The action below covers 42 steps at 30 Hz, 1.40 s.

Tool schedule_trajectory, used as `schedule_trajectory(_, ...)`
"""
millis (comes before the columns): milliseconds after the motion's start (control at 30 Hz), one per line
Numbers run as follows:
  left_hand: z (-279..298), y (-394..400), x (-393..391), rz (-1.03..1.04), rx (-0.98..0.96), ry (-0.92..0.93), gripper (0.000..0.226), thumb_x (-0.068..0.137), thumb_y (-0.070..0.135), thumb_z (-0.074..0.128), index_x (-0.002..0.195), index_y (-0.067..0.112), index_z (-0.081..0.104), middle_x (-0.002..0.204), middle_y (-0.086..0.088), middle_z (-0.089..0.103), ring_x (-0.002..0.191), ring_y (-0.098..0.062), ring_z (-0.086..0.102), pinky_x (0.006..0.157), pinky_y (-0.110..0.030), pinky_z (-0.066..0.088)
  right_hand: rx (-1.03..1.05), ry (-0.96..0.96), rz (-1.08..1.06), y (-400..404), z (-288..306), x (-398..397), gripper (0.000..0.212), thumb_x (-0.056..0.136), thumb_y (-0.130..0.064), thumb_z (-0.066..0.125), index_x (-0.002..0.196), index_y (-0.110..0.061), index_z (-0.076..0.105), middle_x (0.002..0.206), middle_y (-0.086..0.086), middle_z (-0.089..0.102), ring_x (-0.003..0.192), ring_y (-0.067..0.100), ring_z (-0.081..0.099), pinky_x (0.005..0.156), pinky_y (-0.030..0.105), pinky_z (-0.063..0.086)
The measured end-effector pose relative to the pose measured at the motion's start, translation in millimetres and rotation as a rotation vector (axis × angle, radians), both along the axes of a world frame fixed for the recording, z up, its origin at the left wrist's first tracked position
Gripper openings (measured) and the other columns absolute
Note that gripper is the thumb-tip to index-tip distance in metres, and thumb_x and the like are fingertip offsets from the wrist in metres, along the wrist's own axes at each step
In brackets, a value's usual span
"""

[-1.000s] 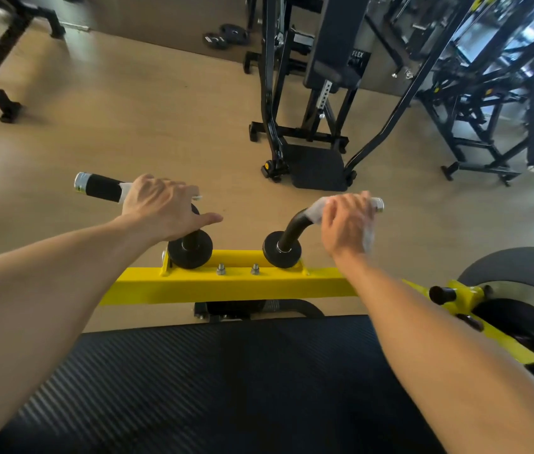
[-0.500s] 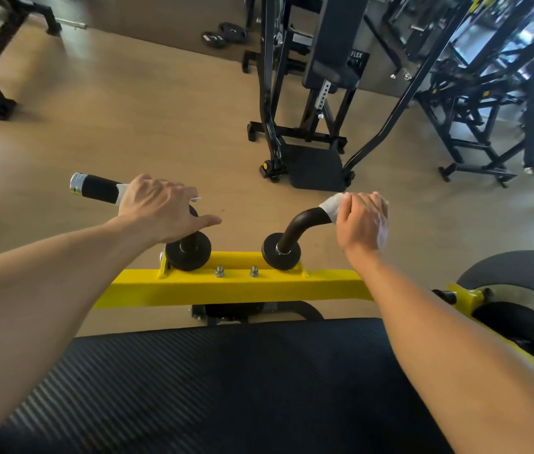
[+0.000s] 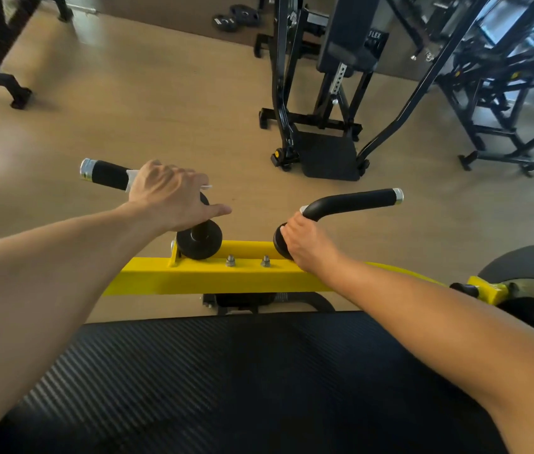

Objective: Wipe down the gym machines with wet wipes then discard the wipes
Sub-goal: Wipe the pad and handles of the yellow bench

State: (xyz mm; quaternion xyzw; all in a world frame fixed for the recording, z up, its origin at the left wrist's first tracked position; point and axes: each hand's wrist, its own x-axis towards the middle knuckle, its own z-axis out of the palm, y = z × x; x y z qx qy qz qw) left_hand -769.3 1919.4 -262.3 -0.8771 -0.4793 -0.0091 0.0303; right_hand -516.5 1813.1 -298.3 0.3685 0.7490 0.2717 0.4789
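A black ribbed pad [image 3: 242, 381] fills the bottom. Past it, at centre, the right hand [image 3: 308, 244] curls round the right handle [image 3: 354, 199] at its base, its wipe mostly hidden (a white sliver shows). The left hand [image 3: 169, 194] grips a wipe [image 3: 131, 178] against the left handle [image 3: 106, 173]. Upper right, a label [image 3: 374, 36] reads "FLEX".

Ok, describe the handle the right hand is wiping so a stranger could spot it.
Find the yellow crossbar just beyond the black ribbed pad. Two black handles rise from it; take the right handle, where the right hand grips the base near its round collar. Its grip is bare up to the silver end cap, while the left handle is half covered by the left hand.
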Motion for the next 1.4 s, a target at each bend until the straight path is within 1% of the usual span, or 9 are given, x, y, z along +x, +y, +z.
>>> schedule_trajectory(133,2,1,1,-0.006,0.002,-0.008,0.089,0.073,0.096,0.025,0.114,0.029,0.067,0.104,0.006,0.073,0.090,-0.022,0.065,0.085,-0.037,0.043,-0.013,0.089,-0.024,4,35,6,0.045,0.105,-0.029,0.047,0.144,-0.007,0.048,0.136,0.011,0.056,0.126,0.029,0.051,0.108,0.045,0.036)
schedule_trajectory(267,3,0,1,0.000,-0.019,-0.007,0.088,0.074,0.096,0.026,0.119,0.030,0.065,0.111,0.006,0.072,0.096,-0.022,0.065,0.086,-0.037,0.041,-0.047,0.421,-0.121,13,76,43,0.058,0.102,-0.019,0.051,0.156,-0.025,0.032,0.137,0.005,0.053,0.122,0.025,0.052,0.099,0.041,0.046)
schedule_trajectory(400,3,0,0,-0.004,-0.038,-0.003,0.091,0.073,0.097,0.024,0.122,0.031,0.063,0.114,0.007,0.070,0.099,-0.021,0.064,0.088,-0.038,0.041,-0.026,0.753,-0.312,11,85,74,0.059,0.102,-0.040,0.048,0.157,-0.027,0.031,0.123,0.006,0.060,0.108,0.025,0.059,0.089,0.040,0.052)
schedule_trajectory(533,8,0,1,-0.015,-0.058,0.000,0.090,0.074,0.096,0.027,0.125,0.031,0.062,0.115,0.006,0.070,0.101,-0.022,0.064,0.089,-0.039,0.040,0.082,0.601,-0.196,5,70,52,0.056,0.103,-0.045,0.034,0.151,-0.018,0.040,0.124,0.009,0.060,0.108,0.026,0.059,0.086,0.040,0.048)
schedule_trajectory(733,12,-4,-4,-0.043,-0.067,-0.026,0.073,0.088,0.083,0.027,0.120,0.029,0.064,0.114,0.004,0.070,0.100,-0.024,0.064,0.089,-0.040,0.038,-0.048,0.194,-0.192,19,48,-7,0.028,0.101,-0.032,0.053,0.123,-0.019,0.065,0.118,0.005,0.065,0.113,0.025,0.058,0.092,0.045,0.043)
schedule_trajectory(867,11,-7,-8,-0.047,-0.046,-0.089,0.057,0.101,0.064,0.023,0.105,0.026,0.066,0.101,0.003,0.070,0.089,-0.023,0.062,0.088,-0.041,0.038,-0.037,0.436,-0.068,12,66,23,0.037,0.103,-0.032,0.048,0.140,-0.026,0.052,0.125,0.002,0.060,0.112,0.023,0.057,0.083,0.039,0.047)
schedule_trajectory(1067,11,-8,-7,-0.011,-0.059,-0.104,0.052,0.103,0.056,0.023,0.097,0.027,0.066,0.097,0.004,0.068,0.089,-0.023,0.061,0.093,-0.042,0.039,0.220,1.027,-0.525,-19,87,114,0.051,0.103,-0.044,0.044,0.148,-0.021,0.047,0.126,0.006,0.062,0.117,0.028,0.056,0.102,0.042,0.040)
schedule_trajectory(1233,10,-9,-5,-0.001,-0.055,-0.092,0.050,0.104,0.054,0.026,0.106,0.027,0.068,0.105,0.004,0.070,0.094,-0.024,0.063,0.093,-0.042,0.038,0.363,0.997,-0.557,-26,75,128,0.055,0.097,-0.046,0.044,0.139,-0.012,0.055,0.131,0.012,0.062,0.124,0.033,0.054,0.110,0.047,0.038)
schedule_trajectory(1400,8,-7,-4,0.002,-0.040,-0.089,0.048,0.104,0.054,0.027,0.100,0.027,0.066,0.095,0.005,0.068,0.087,-0.022,0.060,0.091,-0.042,0.038,0.213,0.940,-0.312,-9,62,78,0.048,0.101,-0.044,0.042,0.139,-0.015,0.049,0.129,0.005,0.062,0.118,0.025,0.059,0.105,0.044,0.045)
